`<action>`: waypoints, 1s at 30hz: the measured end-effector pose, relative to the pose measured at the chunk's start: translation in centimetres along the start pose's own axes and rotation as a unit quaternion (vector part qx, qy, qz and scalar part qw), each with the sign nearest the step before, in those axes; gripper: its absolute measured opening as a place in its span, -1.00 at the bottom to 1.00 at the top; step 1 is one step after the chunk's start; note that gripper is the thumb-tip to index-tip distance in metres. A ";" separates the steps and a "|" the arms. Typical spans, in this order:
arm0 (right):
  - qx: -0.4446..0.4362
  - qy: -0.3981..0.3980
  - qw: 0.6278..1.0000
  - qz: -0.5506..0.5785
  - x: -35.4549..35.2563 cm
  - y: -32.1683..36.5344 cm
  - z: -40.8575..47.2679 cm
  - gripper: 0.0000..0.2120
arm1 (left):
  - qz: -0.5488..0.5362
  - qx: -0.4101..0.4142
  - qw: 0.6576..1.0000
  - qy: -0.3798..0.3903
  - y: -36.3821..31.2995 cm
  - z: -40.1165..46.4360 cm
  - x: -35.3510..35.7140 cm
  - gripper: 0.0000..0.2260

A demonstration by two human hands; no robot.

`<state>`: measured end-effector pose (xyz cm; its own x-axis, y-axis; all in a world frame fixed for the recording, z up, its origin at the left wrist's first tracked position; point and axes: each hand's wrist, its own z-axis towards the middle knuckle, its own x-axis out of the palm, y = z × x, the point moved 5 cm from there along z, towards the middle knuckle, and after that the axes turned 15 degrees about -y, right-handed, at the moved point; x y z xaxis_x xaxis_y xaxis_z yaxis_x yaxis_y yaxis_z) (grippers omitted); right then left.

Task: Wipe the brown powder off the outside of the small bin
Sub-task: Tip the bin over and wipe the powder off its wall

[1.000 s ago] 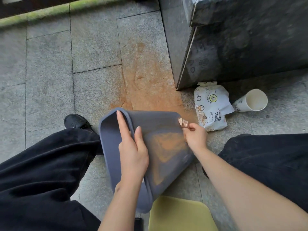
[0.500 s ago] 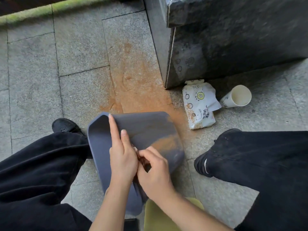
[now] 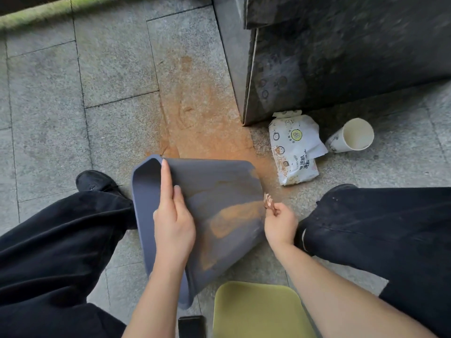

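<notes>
A small grey-blue bin (image 3: 214, 191) lies on its side on the pavement between my legs, its mouth facing left. Streaks of brown powder (image 3: 234, 217) cover its upper wall near the base. My left hand (image 3: 172, 220) holds the rim, fingers laid over the outer wall and the thumb out of sight. My right hand (image 3: 280, 223) pinches a crumpled, powder-stained wipe (image 3: 268, 201) at the bin's right edge, just off the powder streak.
Brown powder is spread over the paving slabs (image 3: 200, 118) beyond the bin. A white wipes packet (image 3: 295, 147) and a paper cup (image 3: 353, 135) lie at right beside a dark stone block (image 3: 341, 57). A yellow-green stool (image 3: 258, 311) and a dark phone (image 3: 191, 325) sit near me.
My right hand with the wipe swept from the bin's middle, beside my left hand, out to its right edge. The left hand kept its hold on the rim.
</notes>
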<state>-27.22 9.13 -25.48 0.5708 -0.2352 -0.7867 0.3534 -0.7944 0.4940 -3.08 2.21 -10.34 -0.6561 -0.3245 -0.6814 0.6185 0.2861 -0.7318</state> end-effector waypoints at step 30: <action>-0.114 0.031 0.990 0.083 -3.1 4.5 -9.0 -0.91 | -0.009 -0.019 1.000 0.007 -0.1 0.5 0.2 -0.55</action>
<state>-20.72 11.31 -17.49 0.6763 -0.3111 -0.6677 0.4058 -0.5992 0.6902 -3.09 1.71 -10.35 -0.6734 -0.3176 -0.6676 0.5895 0.3142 -0.7441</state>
